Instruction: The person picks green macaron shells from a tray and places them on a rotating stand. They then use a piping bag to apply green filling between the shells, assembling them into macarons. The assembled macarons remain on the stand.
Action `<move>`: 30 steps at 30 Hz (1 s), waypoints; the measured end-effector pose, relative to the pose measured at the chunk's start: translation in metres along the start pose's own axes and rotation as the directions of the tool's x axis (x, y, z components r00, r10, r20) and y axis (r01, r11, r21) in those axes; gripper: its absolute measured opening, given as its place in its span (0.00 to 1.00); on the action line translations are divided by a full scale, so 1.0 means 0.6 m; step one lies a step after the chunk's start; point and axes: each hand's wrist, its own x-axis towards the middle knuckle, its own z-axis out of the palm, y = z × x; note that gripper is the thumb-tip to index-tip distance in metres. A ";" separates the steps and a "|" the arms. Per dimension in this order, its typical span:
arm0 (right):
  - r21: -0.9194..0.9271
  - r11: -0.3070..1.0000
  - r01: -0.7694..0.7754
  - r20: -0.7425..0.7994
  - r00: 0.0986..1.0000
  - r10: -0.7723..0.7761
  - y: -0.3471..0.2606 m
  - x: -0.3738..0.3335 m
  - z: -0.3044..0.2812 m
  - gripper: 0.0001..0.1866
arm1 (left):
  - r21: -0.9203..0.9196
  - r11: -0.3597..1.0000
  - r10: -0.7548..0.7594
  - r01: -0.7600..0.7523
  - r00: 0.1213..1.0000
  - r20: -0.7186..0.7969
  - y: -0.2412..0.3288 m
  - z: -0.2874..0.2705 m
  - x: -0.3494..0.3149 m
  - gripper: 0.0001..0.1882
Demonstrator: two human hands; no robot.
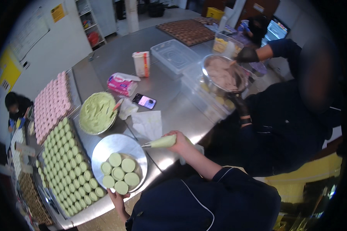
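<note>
My right hand (177,142) is closed around a piping bag (162,142) filled with pale green cream. The bag's metal tip points left, over the right rim of a round metal plate (100,154). My left hand (117,198) grips the near edge of this plate, its fingers partly hidden by the rim. Grouped on the plate are several small round cakes (118,173) with flat green tops. Beyond the plate, a metal bowl (111,124) holds more green cream (96,111), with a reddish-handled spatula (117,105) in it.
Left of the plate lie trays of green-topped cakes (67,165) and pink-topped cakes (53,104). A phone (145,101), paper towel (148,124), and pink packet (122,84) lie ahead. At right, a black-gloved co-worker handles a bowl of brownish cream (221,73) beside clear tubs (175,56).
</note>
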 end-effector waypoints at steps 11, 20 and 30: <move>-0.079 0.994 0.073 -0.159 0.984 -0.085 -0.018 0.001 0.028 0.16 | 0.054 0.998 -0.039 0.039 0.999 0.004 0.010 0.008 0.003 0.28; -0.079 0.996 0.034 -0.141 0.989 -0.045 -0.015 0.005 0.017 0.17 | 0.022 0.999 -0.028 0.029 0.998 -0.052 -0.006 0.025 -0.003 0.31; -0.417 0.386 0.823 0.513 0.564 -0.647 0.019 -0.124 0.075 0.32 | 0.055 0.998 0.000 0.002 0.999 -0.045 -0.008 0.020 -0.012 0.21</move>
